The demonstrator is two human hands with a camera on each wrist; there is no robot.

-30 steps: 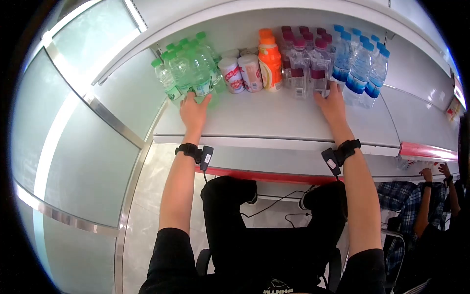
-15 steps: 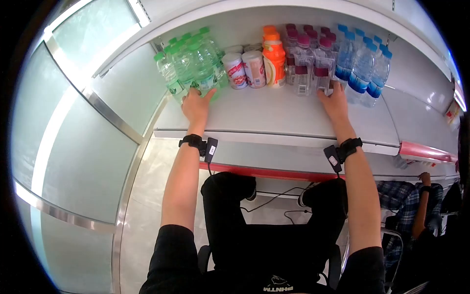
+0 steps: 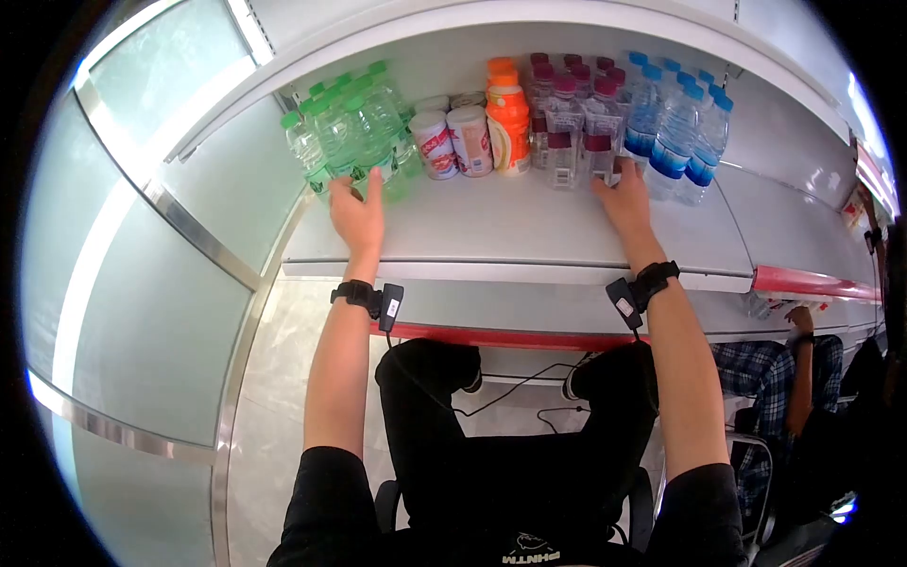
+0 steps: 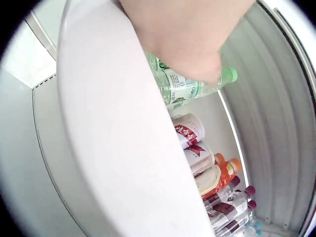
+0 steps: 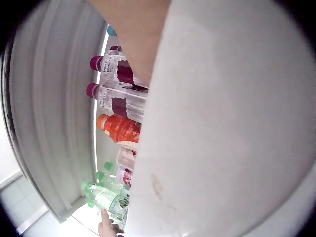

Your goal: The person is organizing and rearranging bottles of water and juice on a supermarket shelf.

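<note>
At the left end of the shelf, my left hand (image 3: 357,215) is at the front of the green-capped bottles (image 3: 367,132), thumb raised and apart from the fingers. My right hand (image 3: 625,203) is at the base of a maroon-capped bottle (image 3: 597,142), beside blue-capped bottles (image 3: 673,146); its fingertips are partly hidden. Between the hands stand white-and-red cans (image 3: 435,146) and orange bottles (image 3: 508,128). The left wrist view has the left hand (image 4: 190,44) over a green bottle (image 4: 180,89). In the right wrist view, the right hand (image 5: 136,34) covers part of the maroon-capped bottles (image 5: 118,69).
The white shelf (image 3: 491,217) has a raised front edge, with a lower shelf and a red strip (image 3: 510,338) beneath. Another shelf board (image 3: 529,11) arches above. Frosted panels (image 3: 151,274) stand at the left. Another person's arm (image 3: 801,378) reaches in at the right.
The head view has shifted, moving the shelf leftward in it. My left hand sits slightly farther back from the bottles, its thumb more upright. My right hand stays by the same bottle.
</note>
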